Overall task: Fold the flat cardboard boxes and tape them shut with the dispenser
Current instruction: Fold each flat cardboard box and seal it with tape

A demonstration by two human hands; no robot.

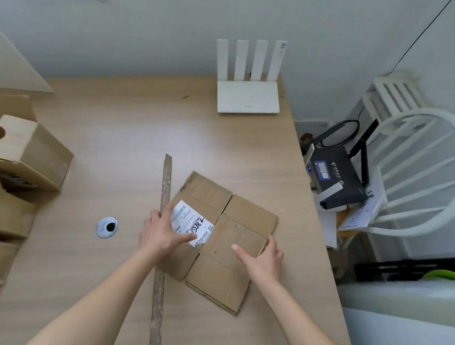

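A flattened brown cardboard box (221, 242) with a white shipping label (190, 219) lies on the wooden table (128, 138) in front of me. My left hand (161, 234) rests on the box's left edge, thumb lying across the label. My right hand (263, 257) holds the box's right edge, thumb flat on top and fingers over the side. A long strip of brown tape (161, 250) runs down the table along the box's left side, under my left hand. No tape dispenser shows.
Several cardboard boxes (27, 155) are piled at the left. A white router (248, 95) stands at the table's back edge. A metal cable grommet (106, 227) sits left of my hands. Right of the table stand a white chair (425, 172) and a black router (336, 176).
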